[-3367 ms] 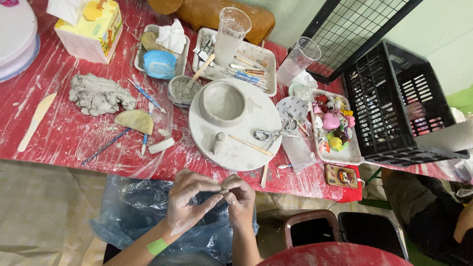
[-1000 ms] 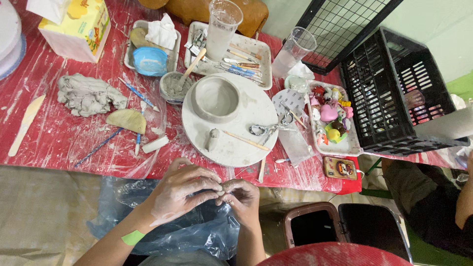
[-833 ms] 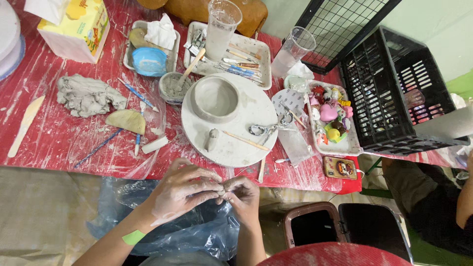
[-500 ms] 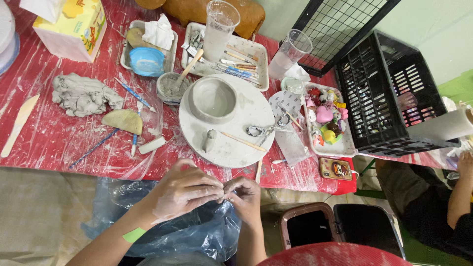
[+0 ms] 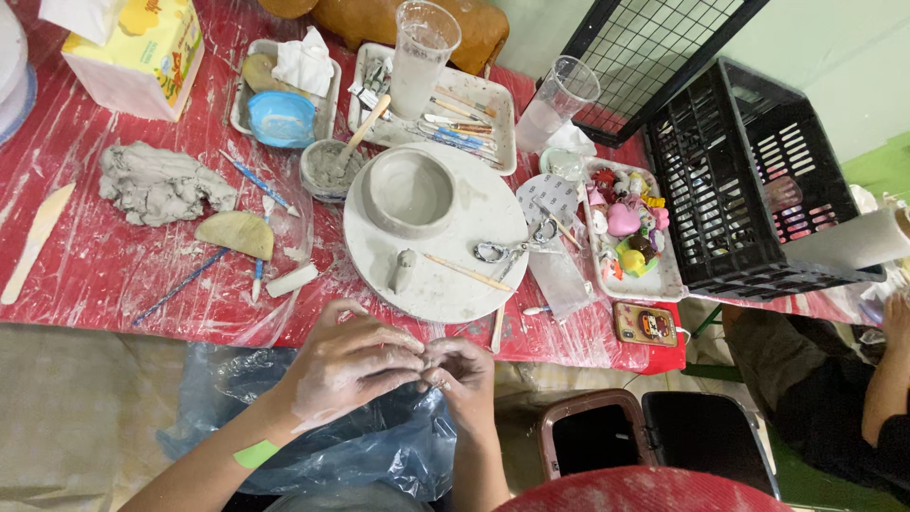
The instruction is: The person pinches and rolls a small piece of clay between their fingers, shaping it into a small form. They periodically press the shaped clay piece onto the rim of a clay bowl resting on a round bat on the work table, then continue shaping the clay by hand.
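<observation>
While a grey clay lump (image 5: 156, 182) sits far left on the red table (image 5: 85, 265), the left hand (image 5: 349, 365) and right hand (image 5: 462, 373) meet fingertip to fingertip below the table edge, pinching 1 small clay bit (image 5: 424, 370), mostly hidden. Clay bowl (image 5: 409, 190) on the round board (image 5: 445, 275) just above. Black crate (image 5: 749, 180) right.

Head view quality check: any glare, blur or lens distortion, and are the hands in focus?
Head view: even indoor light, soft shadows; white glare streaks on the plastic sheet over the red table; wide-angle bending at the edges, seen in the black crate; left hand and right hand are fairly sharp, though what they pinch is too small to tell.
</observation>
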